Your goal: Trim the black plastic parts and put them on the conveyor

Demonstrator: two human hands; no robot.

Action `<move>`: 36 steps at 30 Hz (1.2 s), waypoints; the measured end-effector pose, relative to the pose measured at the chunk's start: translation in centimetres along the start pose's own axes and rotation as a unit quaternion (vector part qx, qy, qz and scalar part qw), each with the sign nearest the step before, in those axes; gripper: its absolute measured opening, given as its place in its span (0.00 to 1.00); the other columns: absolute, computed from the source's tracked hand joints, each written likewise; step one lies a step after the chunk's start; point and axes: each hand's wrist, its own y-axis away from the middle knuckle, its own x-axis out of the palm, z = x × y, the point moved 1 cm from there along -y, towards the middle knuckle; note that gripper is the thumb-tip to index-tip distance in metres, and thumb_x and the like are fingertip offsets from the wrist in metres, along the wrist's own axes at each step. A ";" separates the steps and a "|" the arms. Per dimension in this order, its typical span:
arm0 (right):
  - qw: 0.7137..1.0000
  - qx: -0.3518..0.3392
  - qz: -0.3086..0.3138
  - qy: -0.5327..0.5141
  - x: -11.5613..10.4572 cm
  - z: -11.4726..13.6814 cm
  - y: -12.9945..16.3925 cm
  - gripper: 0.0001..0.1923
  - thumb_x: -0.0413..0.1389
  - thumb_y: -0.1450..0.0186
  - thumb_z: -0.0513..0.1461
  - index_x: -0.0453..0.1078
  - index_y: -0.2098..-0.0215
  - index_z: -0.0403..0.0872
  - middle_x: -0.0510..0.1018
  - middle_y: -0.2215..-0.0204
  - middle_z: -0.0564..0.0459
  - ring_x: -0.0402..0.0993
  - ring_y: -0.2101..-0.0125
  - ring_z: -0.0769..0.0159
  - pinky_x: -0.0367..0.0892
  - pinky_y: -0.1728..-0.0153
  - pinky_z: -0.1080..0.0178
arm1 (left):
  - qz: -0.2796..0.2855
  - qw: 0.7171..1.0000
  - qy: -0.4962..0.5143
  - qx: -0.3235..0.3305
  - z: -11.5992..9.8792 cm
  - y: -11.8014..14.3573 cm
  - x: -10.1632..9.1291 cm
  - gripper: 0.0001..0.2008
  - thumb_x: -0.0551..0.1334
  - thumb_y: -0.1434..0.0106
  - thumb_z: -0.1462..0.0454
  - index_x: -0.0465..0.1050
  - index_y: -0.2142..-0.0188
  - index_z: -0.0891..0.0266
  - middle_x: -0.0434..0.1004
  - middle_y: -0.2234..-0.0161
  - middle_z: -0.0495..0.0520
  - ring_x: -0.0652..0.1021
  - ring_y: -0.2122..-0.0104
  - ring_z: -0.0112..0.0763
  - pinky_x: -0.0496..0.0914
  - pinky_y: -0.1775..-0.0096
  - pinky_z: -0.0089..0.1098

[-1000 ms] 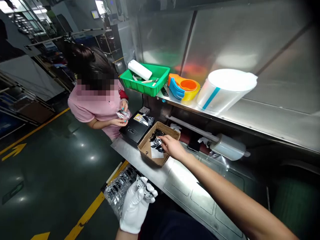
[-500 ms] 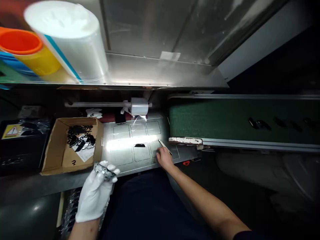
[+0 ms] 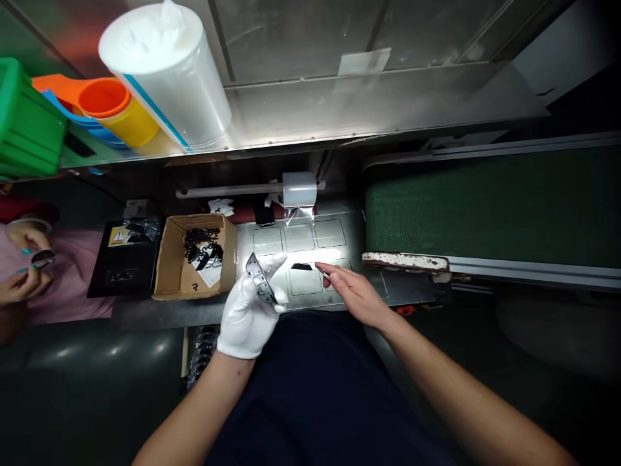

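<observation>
My left hand (image 3: 250, 317), in a white glove, grips a thin grey and black plastic part (image 3: 261, 278) between thumb and fingers, tilted above the metal worktop. My bare right hand (image 3: 356, 292) is closed around a slim, pointed metal tool (image 3: 324, 270) that looks like tweezers; the fingers cover most of it. Just left of its tip, a small black trapezoid piece (image 3: 301, 266) lies on the metal worktop (image 3: 272, 230), which has rectangles outlined on it.
A cardboard box (image 3: 162, 259) of small black parts stands left of the worktop. Behind is a roll of clear film (image 3: 299, 189) on a rod. A green conveyor belt (image 3: 485, 207) runs off right. Overhead juts a metal shelf (image 3: 310, 110). A co-worker's hands (image 3: 29, 265) hold a dark part at far left.
My right hand has picked up the slim metal tool from the worktop. My left hand has brought the plastic part over the worktop. The view has swung left, bringing in the co-worker.
</observation>
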 end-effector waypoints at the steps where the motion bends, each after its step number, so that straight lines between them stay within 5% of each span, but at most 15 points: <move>1: 0.999 -0.045 0.009 -0.012 -1.4 2.5 -0.1 0.22 0.45 0.20 0.45 0.68 0.32 0.53 0.81 0.51 0.50 0.78 0.49 0.61 0.71 0.45 0.58 | 0.012 1.000 -0.002 0.003 0.0 0.2 0.3 0.19 0.74 0.40 0.51 0.81 0.53 0.55 0.80 0.45 0.57 0.76 0.74 0.23 0.72 0.74 0.25; 5: 0.968 -0.247 0.033 0.010 -6.0 11.2 -1.2 0.17 0.52 0.22 0.41 0.73 0.39 0.48 0.82 0.54 0.49 0.79 0.57 0.63 0.73 0.55 0.63 | 0.056 0.998 -0.010 0.008 0.3 0.9 1.2 0.20 0.73 0.39 0.50 0.81 0.51 0.56 0.84 0.62 0.56 0.76 0.76 0.27 0.71 0.76 0.26; 9: 0.947 -0.303 0.076 0.079 -7.0 14.8 -1.9 0.16 0.52 0.23 0.38 0.73 0.41 0.44 0.84 0.54 0.48 0.81 0.58 0.63 0.73 0.57 0.63 | 0.108 0.994 -0.007 0.005 0.6 1.4 1.4 0.22 0.69 0.35 0.49 0.80 0.46 0.57 0.80 0.73 0.52 0.78 0.75 0.29 0.74 0.74 0.24; 17: 0.944 -0.296 0.072 0.124 -6.2 14.5 -2.2 0.17 0.52 0.23 0.39 0.75 0.41 0.40 0.85 0.58 0.47 0.81 0.62 0.63 0.71 0.61 0.63 | 0.144 0.989 -0.008 0.045 0.7 1.8 1.4 0.21 0.66 0.31 0.51 0.78 0.43 0.55 0.81 0.73 0.52 0.79 0.76 0.27 0.73 0.74 0.22; 36: 0.938 -0.296 0.100 0.148 -7.3 12.8 -1.0 0.16 0.53 0.23 0.40 0.77 0.43 0.45 0.84 0.60 0.51 0.79 0.67 0.68 0.66 0.68 0.66 | 0.098 0.995 -0.023 -0.017 1.1 1.5 2.5 0.22 0.69 0.34 0.52 0.80 0.47 0.62 0.81 0.75 0.55 0.77 0.79 0.28 0.73 0.77 0.23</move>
